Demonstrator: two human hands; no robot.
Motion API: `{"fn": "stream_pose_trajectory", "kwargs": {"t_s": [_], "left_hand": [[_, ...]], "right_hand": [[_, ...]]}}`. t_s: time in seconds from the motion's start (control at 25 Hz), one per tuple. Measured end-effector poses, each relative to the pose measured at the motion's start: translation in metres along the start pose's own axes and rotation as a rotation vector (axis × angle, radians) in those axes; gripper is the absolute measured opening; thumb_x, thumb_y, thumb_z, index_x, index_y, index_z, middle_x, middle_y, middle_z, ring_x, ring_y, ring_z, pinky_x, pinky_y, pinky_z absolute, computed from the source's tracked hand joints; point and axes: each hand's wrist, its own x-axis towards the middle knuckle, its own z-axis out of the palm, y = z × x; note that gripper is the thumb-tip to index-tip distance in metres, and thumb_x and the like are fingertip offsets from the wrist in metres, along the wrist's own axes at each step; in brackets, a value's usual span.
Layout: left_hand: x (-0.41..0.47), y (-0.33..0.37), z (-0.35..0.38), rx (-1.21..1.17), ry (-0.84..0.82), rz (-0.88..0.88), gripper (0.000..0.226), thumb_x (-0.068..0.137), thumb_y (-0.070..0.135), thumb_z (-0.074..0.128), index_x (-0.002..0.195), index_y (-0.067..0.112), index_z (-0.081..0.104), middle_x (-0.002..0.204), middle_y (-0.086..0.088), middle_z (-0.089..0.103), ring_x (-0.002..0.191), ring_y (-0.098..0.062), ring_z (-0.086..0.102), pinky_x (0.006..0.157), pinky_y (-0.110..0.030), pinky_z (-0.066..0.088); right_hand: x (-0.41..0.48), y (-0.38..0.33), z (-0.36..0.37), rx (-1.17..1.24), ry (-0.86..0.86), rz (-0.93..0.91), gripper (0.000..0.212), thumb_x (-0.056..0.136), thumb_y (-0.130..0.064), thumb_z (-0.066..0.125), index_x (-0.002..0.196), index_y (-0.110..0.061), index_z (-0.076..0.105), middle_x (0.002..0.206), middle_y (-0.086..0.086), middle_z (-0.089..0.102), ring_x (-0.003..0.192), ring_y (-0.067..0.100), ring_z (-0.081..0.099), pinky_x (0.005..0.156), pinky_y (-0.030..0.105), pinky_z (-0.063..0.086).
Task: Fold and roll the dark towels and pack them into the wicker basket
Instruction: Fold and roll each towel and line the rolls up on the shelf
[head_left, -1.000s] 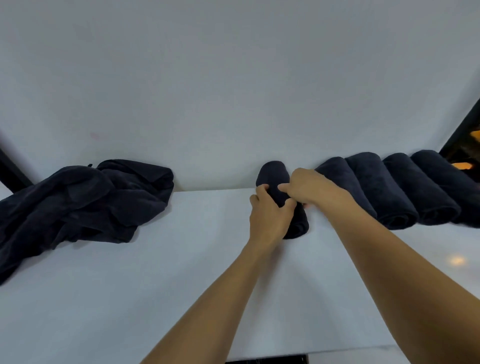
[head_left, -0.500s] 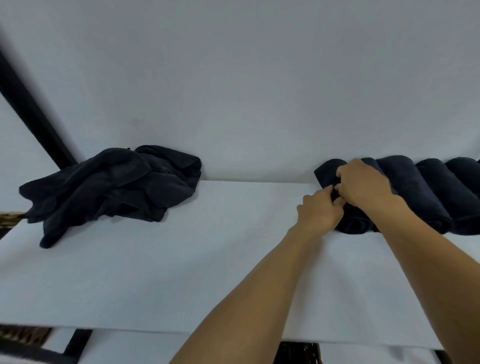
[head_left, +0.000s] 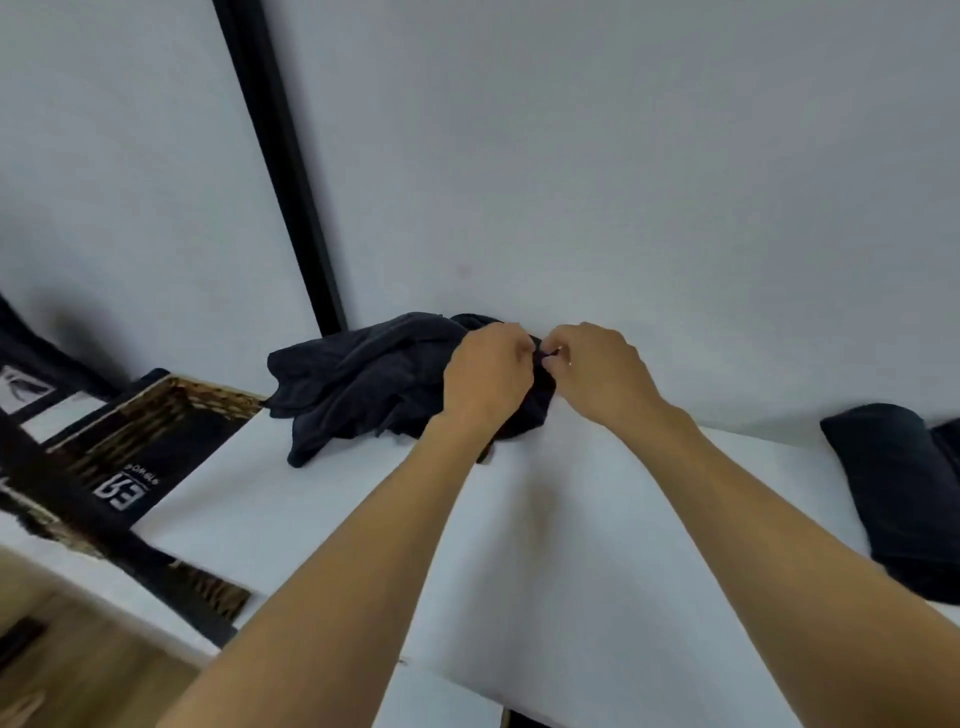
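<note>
Both hands are now at the pile of dark towels (head_left: 363, 379), which lies loose at the far side of the bench (head_left: 571, 545), right by the wall (head_left: 623, 182). A moment ago they were busy with a rolled towel over on the right. Now that rolled towel (head_left: 893, 488) lies at the right edge of the bench, well apart from the hands. The left hand (head_left: 488, 374) and the right hand (head_left: 597, 374) sit close together on the right end of the pile. Their fingers (head_left: 519, 353) are curled and pinch a small bit of dark cloth between them. The wicker basket (head_left: 156, 410) stands on the left, just beside the bench. I cannot tell what is in it. So that roll looks done, and I think a new towel is being picked out. It will need to be pulled free and laid flat before it can be folded.
</note>
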Motion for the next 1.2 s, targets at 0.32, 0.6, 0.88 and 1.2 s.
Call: {"fn": "stream_pose_trajectory", "kwargs": {"t_s": [0.32, 0.6, 0.88, 1.2], "left_hand": [[0.020, -0.072, -0.027, 0.324, -0.020, 0.055, 0.049, 0.088, 0.057, 0.055, 0.120, 0.020, 0.060, 0.116, -0.001, 0.064, 0.109, -0.027, 0.056, 0.092, -0.041, 0.044], [0.042, -0.048, -0.009, 0.547, 0.026, 0.144, 0.035, 0.099, 0.041, 0.044, 0.110, 0.013, 0.061, 0.113, -0.008, 0.060, 0.104, -0.028, 0.054, 0.090, -0.037, 0.038], [0.080, -0.010, -0.015, 0.242, -0.021, 0.150, 0.019, 0.099, 0.018, 0.046, 0.099, 0.011, 0.064, 0.094, -0.008, 0.059, 0.083, -0.030, 0.061, 0.063, -0.036, 0.044], [0.105, 0.049, -0.063, 0.217, 0.141, 0.309, 0.019, 0.093, 0.005, 0.051, 0.097, 0.004, 0.069, 0.091, -0.010, 0.066, 0.085, -0.026, 0.061, 0.072, -0.041, 0.054]], "right_hand": [[0.058, -0.011, 0.059, -0.235, -0.015, 0.009, 0.027, 0.096, -0.021, 0.054, 0.121, -0.010, 0.053, 0.115, 0.009, 0.056, 0.095, 0.029, 0.059, 0.070, 0.034, 0.044], [0.068, -0.005, 0.047, -0.006, 0.073, 0.050, 0.018, 0.096, -0.012, 0.042, 0.105, -0.011, 0.058, 0.095, 0.004, 0.062, 0.081, 0.023, 0.056, 0.070, 0.035, 0.049], [0.066, -0.013, -0.015, 0.159, 0.182, -0.107, 0.020, 0.097, -0.011, 0.046, 0.104, -0.019, 0.063, 0.099, -0.002, 0.065, 0.088, 0.017, 0.059, 0.073, 0.026, 0.043], [0.063, -0.004, -0.123, -0.030, 0.441, -0.058, 0.026, 0.088, -0.006, 0.046, 0.098, -0.012, 0.070, 0.096, 0.003, 0.066, 0.080, 0.016, 0.055, 0.068, 0.026, 0.039]]}}
